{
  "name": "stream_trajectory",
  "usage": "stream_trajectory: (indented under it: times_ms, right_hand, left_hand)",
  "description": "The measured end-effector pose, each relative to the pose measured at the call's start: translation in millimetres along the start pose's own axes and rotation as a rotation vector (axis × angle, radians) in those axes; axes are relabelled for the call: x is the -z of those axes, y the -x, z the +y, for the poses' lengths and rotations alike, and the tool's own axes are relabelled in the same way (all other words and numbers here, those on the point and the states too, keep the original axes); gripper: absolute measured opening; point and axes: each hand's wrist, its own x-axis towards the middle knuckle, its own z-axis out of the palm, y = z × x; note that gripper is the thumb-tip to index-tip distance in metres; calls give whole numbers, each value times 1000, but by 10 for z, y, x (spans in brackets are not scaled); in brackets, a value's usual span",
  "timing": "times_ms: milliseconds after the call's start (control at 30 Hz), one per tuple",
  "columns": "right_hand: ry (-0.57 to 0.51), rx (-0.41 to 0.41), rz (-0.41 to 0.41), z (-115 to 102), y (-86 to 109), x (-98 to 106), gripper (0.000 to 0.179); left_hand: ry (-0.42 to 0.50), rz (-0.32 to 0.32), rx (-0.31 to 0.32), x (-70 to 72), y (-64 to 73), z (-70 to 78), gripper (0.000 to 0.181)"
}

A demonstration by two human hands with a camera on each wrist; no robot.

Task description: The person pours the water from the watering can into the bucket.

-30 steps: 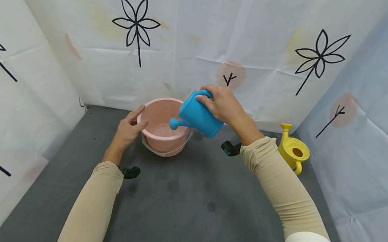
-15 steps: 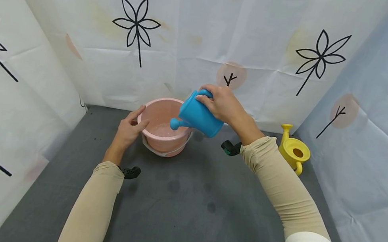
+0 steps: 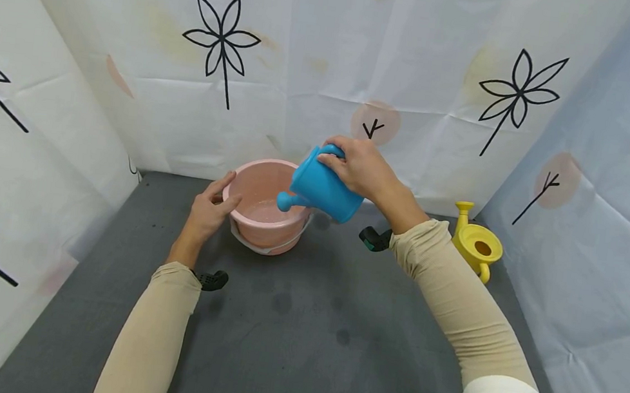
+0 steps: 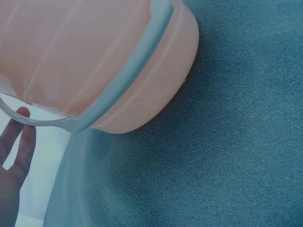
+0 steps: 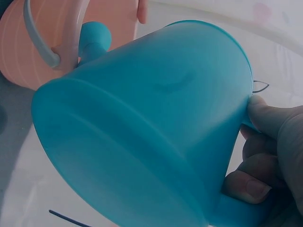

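A pink bucket stands upright at the back of the grey tabletop, its pale handle hanging down the front. My left hand holds its left rim, with the thumb over the edge; in the left wrist view fingertips meet the rim. With my right hand I grip the handle of a blue watering can. The can is tilted, its spout low and pointing left over the bucket's right rim. In the right wrist view its base faces the camera and the round spout head overlaps the bucket. No stream of water is discernible.
A yellow watering can stands at the back right, just beyond my right forearm. White printed fabric walls close in the back and both sides of the grey tabletop. Several dark spots mark that surface.
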Motion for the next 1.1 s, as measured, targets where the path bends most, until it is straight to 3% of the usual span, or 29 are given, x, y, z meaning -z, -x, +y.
stream_trajectory:
  times_ms: [1100]
  right_hand:
    - [15,4,-32,-74,-57,17,37]
  left_hand:
    - [-3,-5,4,15,17,32,64]
